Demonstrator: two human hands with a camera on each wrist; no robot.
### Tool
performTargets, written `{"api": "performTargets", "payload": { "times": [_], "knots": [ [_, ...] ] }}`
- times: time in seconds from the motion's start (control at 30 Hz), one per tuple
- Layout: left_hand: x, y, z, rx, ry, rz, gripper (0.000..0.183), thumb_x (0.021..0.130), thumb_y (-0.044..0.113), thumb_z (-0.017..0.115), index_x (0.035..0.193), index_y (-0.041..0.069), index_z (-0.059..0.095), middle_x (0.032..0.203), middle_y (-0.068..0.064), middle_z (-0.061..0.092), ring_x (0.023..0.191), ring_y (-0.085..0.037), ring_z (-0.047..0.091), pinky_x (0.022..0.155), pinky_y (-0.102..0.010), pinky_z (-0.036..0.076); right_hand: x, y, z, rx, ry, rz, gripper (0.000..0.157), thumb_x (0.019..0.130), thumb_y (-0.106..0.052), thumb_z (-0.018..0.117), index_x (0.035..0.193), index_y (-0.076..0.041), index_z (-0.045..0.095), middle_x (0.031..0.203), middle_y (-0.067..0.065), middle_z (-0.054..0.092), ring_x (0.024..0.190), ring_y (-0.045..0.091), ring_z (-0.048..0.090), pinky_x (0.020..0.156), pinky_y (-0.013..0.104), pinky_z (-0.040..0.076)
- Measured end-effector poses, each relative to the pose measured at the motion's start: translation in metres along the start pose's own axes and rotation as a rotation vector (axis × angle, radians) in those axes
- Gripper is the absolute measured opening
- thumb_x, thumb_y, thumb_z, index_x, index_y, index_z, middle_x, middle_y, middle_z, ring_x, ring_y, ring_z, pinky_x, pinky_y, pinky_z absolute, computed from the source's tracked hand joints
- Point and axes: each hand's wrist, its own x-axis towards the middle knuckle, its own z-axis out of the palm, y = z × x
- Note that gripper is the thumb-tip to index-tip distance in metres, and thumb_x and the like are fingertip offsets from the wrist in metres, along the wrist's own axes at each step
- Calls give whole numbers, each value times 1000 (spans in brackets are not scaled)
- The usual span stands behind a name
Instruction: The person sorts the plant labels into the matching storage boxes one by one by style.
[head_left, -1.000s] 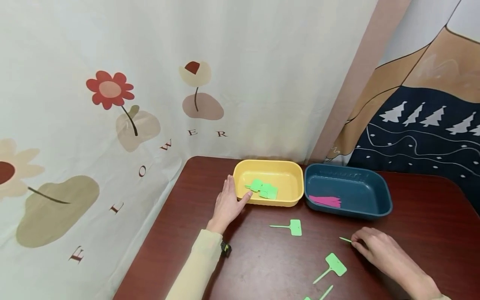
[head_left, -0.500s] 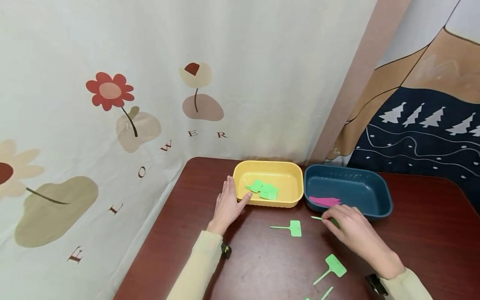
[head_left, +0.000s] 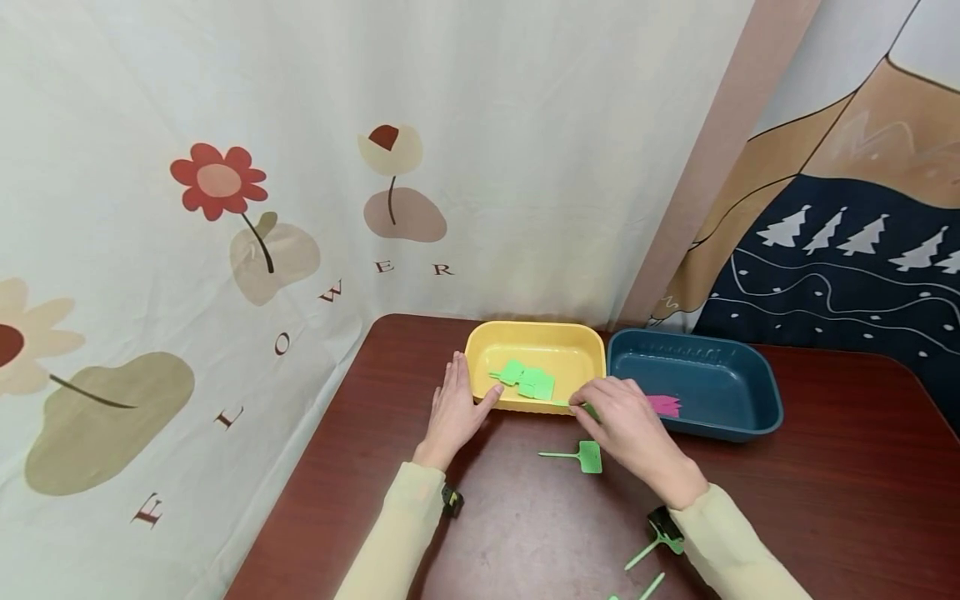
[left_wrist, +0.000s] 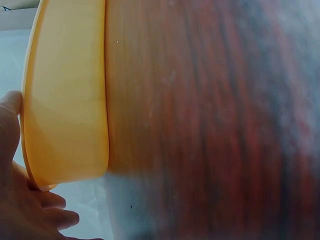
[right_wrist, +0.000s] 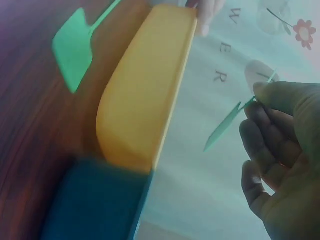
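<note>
My left hand (head_left: 456, 417) rests against the left front corner of the yellow basin (head_left: 592, 354), fingers straight along its side and thumb at the front rim. Several green plant labels (head_left: 536, 383) lie inside that basin. Between thumb and fingertips, my right hand (head_left: 630, 429) pinches the stem of another green plant label (right_wrist: 225, 131), over the basin's right front rim. One T-shaped green plant label (head_left: 590, 457) lies on the table just in front. Farther forward, a label (head_left: 643, 554) is partly hidden by the right wrist.
A dark blue basin (head_left: 720, 425) stands right of the yellow one, with pink pieces (head_left: 665, 406) partly hidden by my right hand. More green labels (head_left: 652, 586) show at the bottom edge. A printed curtain (head_left: 525, 167) hangs behind the brown table (head_left: 517, 525).
My right hand has picked up the green label from the table's right side and carried it left, past the blue basin, to the yellow basin. My left hand has stayed in place.
</note>
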Motion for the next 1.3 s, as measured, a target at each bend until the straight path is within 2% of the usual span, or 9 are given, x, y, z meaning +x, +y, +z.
{"api": "performTargets", "payload": {
  "times": [0.13, 0.3, 0.47, 0.73, 1.0, 1.17, 1.23, 1.3],
  "knots": [
    [0, 0, 0, 2, 3, -4, 99, 99, 60, 58, 162, -6, 18, 169, -22, 17, 155, -40, 21, 116, -67, 27, 14, -5, 14, -1, 41, -29, 12, 87, -15, 85, 93, -13, 75, 93, -2, 71, 92, 20, 66, 78, 40, 49],
    [1, 1, 0, 0, 2, -8, 99, 99, 59, 58, 162, -6, 18, 169, -22, 18, 155, -39, 21, 116, -67, 27, 28, -4, 24, -6, 63, -17, 10, 88, -13, 83, 94, -13, 75, 94, 0, 71, 93, 23, 66, 80, 42, 51],
    [2, 1, -1, -1, -12, -16, 99, 99, 59, 59, 162, -6, 18, 170, -21, 16, 156, -39, 20, 116, -68, 26, 39, 2, 35, -12, 49, -5, 9, 89, -12, 83, 93, -10, 75, 92, 2, 72, 90, 24, 67, 85, 45, 53],
    [2, 2, -2, 6, -28, -24, 100, 99, 59, 59, 162, -6, 17, 169, -23, 17, 156, -40, 20, 116, -68, 27, 52, 11, 53, -36, -5, 26, 4, 91, -8, 78, 89, -11, 76, 89, 1, 72, 86, 23, 68, 79, 44, 53],
    [2, 2, -2, 6, -28, -25, 100, 99, 59, 59, 162, -6, 17, 169, -23, 18, 155, -39, 20, 115, -68, 27, 65, 16, 68, -66, -98, 79, 13, 89, -4, 73, 80, -12, 76, 81, 0, 70, 76, 21, 65, 74, 44, 52],
    [1, 2, -3, 9, -30, -20, 100, 99, 60, 58, 162, -6, 17, 169, -23, 18, 155, -40, 21, 115, -68, 29, 69, 18, 78, -96, -133, 90, 29, 86, 1, 68, 64, -17, 63, 66, -3, 55, 64, 17, 53, 63, 39, 44],
    [1, 2, -3, 7, -33, -21, 100, 99, 60, 58, 162, -6, 17, 169, -22, 17, 155, -39, 21, 115, -68, 29, 70, 18, 81, -111, -148, 95, 33, 85, 2, 67, 61, -18, 57, 63, -4, 49, 61, 15, 48, 61, 37, 40],
    [1, 2, -3, 5, -38, -23, 100, 99, 61, 58, 162, -6, 16, 170, -22, 16, 156, -39, 20, 115, -67, 28, 71, 18, 82, -118, -158, 101, 33, 86, 1, 67, 61, -18, 57, 63, -4, 49, 61, 16, 48, 61, 38, 40]
  ]
}}
